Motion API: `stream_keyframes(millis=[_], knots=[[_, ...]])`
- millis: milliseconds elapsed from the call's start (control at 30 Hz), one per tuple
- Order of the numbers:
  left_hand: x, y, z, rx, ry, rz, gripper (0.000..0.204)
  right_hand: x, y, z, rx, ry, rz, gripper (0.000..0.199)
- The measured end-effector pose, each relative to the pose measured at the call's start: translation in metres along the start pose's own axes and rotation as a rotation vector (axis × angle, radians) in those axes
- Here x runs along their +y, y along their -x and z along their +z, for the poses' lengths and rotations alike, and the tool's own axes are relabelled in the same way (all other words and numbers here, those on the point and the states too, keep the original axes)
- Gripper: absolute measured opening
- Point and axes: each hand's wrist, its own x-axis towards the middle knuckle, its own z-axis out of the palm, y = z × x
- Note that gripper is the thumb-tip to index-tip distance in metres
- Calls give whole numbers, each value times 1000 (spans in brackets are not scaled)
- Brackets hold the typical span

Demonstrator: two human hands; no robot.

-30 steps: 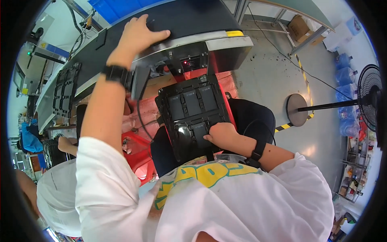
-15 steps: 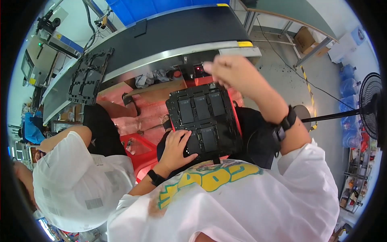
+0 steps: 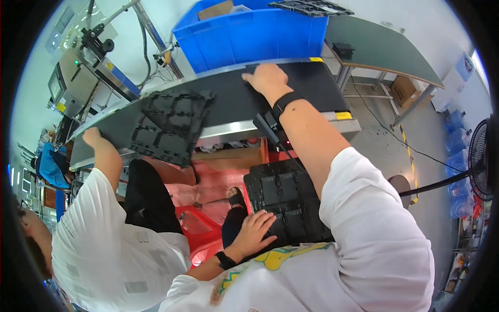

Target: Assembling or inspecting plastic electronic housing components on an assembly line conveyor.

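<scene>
My left hand (image 3: 253,232) lies flat with fingers spread on the lower left part of a black plastic tray (image 3: 250,183) on my lap. Flat rectangular black pieces (image 3: 279,188) sit in rows in its pockets. My right arm stretches over the black conveyor belt (image 3: 228,88). Near the belt's far edge is my right hand (image 3: 267,80), back up, thumb pointing left, its other fingers hidden beneath. A flat dark piece (image 3: 251,68) shows just beyond the thumb; contact is unclear. Beside my right forearm is a small black box (image 3: 267,128) with a cable.
Left of me sits a co-worker in white (image 3: 125,249), one hand (image 3: 92,136) by the belt. A black open-frame tray (image 3: 174,125) overlaps the belt's near edge. Beyond stand a blue bin (image 3: 254,41) and a green-topped table (image 3: 384,49). A black fan (image 3: 479,158) stands right.
My right hand has moved from above the lap tray forward to the belt's far side. My left hand stays on the tray. The view has tilted up, showing more of the blue bin.
</scene>
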Motion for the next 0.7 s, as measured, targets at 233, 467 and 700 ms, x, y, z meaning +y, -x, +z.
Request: stream_keyframes(millis=[233,467,700], knots=[[-1,-3,-4,38,93,-4,52,63,-7,-25,-129,-284,-251,45],[-21,-12,-27,321,312,-365,39,136,217,-45,-472,-502,-116,39],[-51,-102,-126,927,1600,-615,60,202,332,72,-444,-168,-23,42]])
